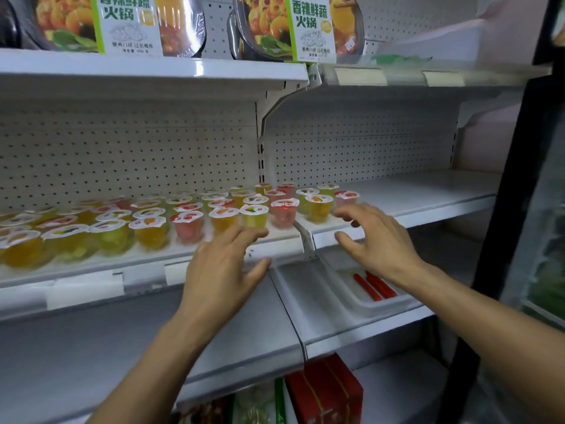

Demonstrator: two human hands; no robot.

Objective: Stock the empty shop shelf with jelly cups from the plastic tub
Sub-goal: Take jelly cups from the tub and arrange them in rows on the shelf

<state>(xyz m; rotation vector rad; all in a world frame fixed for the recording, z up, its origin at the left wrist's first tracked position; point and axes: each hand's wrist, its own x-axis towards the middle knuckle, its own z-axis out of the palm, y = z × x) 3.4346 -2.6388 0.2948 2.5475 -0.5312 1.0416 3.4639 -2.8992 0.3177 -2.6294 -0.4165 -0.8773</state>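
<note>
Rows of jelly cups (188, 228) are being shown standing on the white middle shelf (428, 191). The left bay is being filled, and a few cups are sitting just past the bracket in the right bay. The leftmost cups are being blurred and cut off by the frame edge.

The left hand (220, 270) is being held before the shelf lip, its grip apart, fingers spread, with nothing in it. The right hand (376, 240) is being held just in front of the rightmost red cup, its grip likewise apart and empty. Whether a fingertip is touching that cup cannot be told.

One shelf down, a white plastic tub (305, 289) is being partly hidden by the right wrist, with two red sticks (374, 286) lying inside. Hot pot boxes (128, 22) above are being cropped at the top.
</note>
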